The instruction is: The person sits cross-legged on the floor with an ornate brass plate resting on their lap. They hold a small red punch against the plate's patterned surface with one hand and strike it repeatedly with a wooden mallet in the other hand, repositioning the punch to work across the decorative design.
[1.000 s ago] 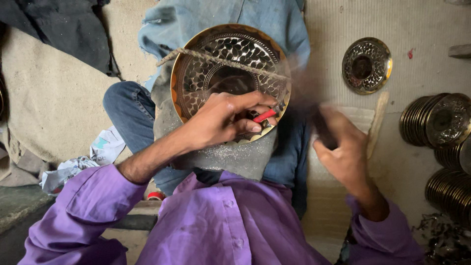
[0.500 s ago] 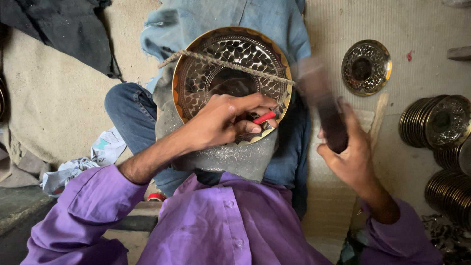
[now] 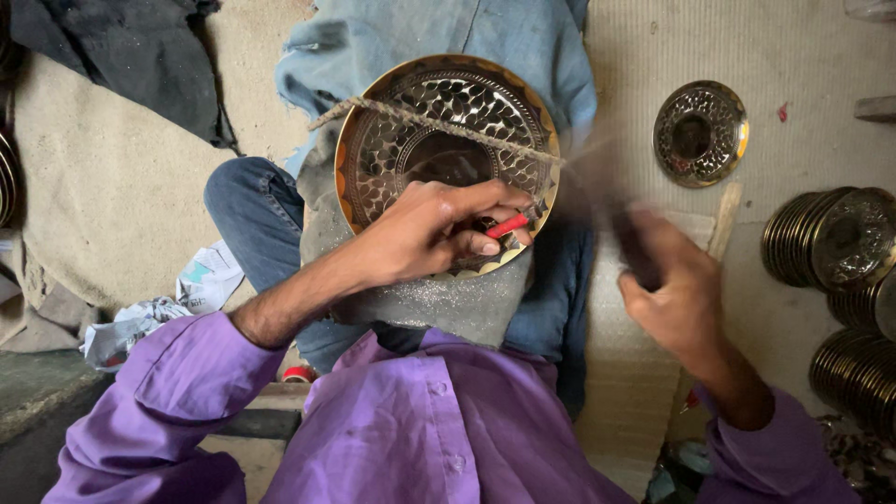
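A round brass plate (image 3: 439, 121) with an embossed pattern rests on a grey block (image 3: 448, 303) over my lap, a cord (image 3: 420, 119) stretched across its face. My left hand (image 3: 425, 229) lies on the plate's lower rim and pinches a small red-handled punch (image 3: 507, 225) against it. My right hand (image 3: 677, 294) is to the right of the plate, fingers closed around a dark mallet (image 3: 611, 210) that is motion-blurred; its head is close to the punch.
A small embossed dish (image 3: 700, 133) lies on the mat at upper right. Stacks of similar dishes (image 3: 835, 247) stand along the right edge. A wooden stick (image 3: 723, 219) lies beside them. Crumpled paper (image 3: 182, 299) and dark cloth (image 3: 121, 56) sit left.
My right hand has swung the mallet, raised half a second ago, back down and left toward the punch. My left hand and the plate have stayed put.
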